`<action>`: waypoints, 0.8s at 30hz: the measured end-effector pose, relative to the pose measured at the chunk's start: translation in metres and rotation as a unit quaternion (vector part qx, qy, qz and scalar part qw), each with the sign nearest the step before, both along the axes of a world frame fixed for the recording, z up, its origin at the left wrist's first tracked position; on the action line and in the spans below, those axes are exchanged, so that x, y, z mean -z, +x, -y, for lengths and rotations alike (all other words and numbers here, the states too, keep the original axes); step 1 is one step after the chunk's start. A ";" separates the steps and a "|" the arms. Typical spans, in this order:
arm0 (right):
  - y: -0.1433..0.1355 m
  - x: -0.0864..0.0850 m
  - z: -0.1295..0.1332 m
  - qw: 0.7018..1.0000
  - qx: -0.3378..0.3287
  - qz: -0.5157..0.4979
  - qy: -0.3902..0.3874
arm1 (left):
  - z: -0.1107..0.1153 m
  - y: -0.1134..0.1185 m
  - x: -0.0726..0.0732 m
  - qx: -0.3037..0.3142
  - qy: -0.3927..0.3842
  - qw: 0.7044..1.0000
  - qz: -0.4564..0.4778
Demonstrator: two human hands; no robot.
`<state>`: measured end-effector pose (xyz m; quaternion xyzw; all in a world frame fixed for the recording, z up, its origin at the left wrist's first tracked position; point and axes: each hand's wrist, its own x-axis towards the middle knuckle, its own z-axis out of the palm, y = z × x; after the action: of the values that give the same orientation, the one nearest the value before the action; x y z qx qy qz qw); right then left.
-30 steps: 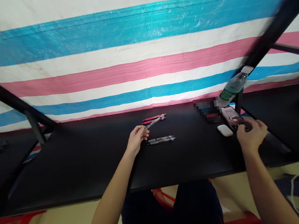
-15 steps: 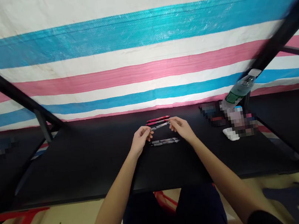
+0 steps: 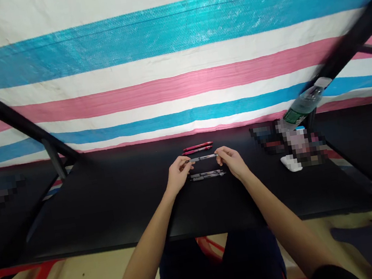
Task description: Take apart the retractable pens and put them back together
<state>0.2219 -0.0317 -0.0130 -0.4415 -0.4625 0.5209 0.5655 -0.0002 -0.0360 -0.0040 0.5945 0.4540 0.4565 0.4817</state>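
A clear-barrelled pen (image 3: 204,157) spans the gap between my two hands, lying nearly level across. My left hand (image 3: 178,174) pinches its left end, and my right hand (image 3: 231,160) pinches its right end. Just beyond it on the black table (image 3: 128,199) lie two red pens (image 3: 197,148), one behind the other. On the nearer side, two clear pens with dark grips (image 3: 207,175) rest side by side, close together.
A water bottle (image 3: 303,105) with a green label stands tilted in view at the back right. Near it are a white case-like object (image 3: 291,163) and blurred items. Black metal frame bars (image 3: 10,114) rise at both sides, before a striped sheet (image 3: 173,57).
The held pen has turned from slightly slanted to nearly level. My right hand has shifted slightly right, and the whole view has tilted a little.
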 end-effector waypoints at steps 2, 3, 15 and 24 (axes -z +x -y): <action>0.001 0.000 0.000 1.000 0.000 -0.008 -0.004 | 0.001 0.001 -0.001 0.000 0.009 1.000 -0.008; 0.002 0.000 0.000 1.000 -0.002 -0.013 -0.004 | 0.002 0.002 -0.001 0.001 0.013 1.000 -0.011; -0.001 -0.006 0.004 0.999 -0.017 -0.048 0.013 | 0.005 -0.001 -0.010 -0.004 0.093 0.993 -0.078; -0.004 -0.010 0.007 0.998 -0.050 -0.043 -0.008 | 0.007 0.002 -0.012 -0.010 0.107 0.992 -0.072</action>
<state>0.2178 -0.0382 -0.0028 -0.3994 -0.4548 0.5706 0.5550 0.0022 -0.0428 0.0079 0.6694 0.4419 0.4633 0.3769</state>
